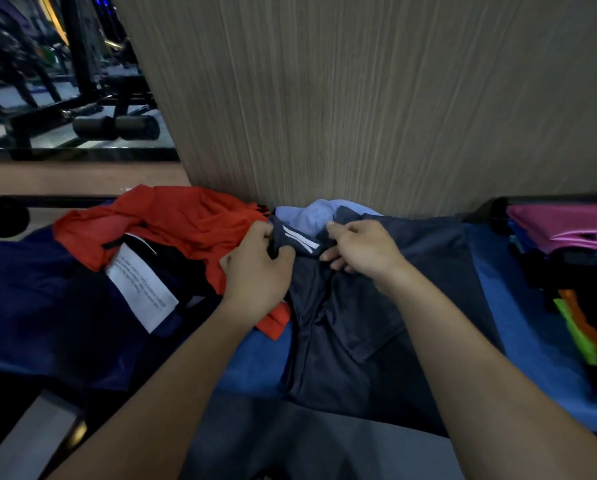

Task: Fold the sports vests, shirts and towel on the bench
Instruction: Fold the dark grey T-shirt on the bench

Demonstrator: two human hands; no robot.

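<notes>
Left hand [255,268] pinching, right hand [359,247] gripping the white-striped top edge of the dark grey synthetic shirt [359,323]. Risk: catching the red mesh vest [186,223] lying under the left wrist and dragging it along. Shirt spread beneath both hands on the blue-covered tabletop [504,306].

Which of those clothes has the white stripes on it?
The dark grey shirt in the middle, gripped at its top by both hands, left and right. The red garment beside it shows no stripes.
</notes>
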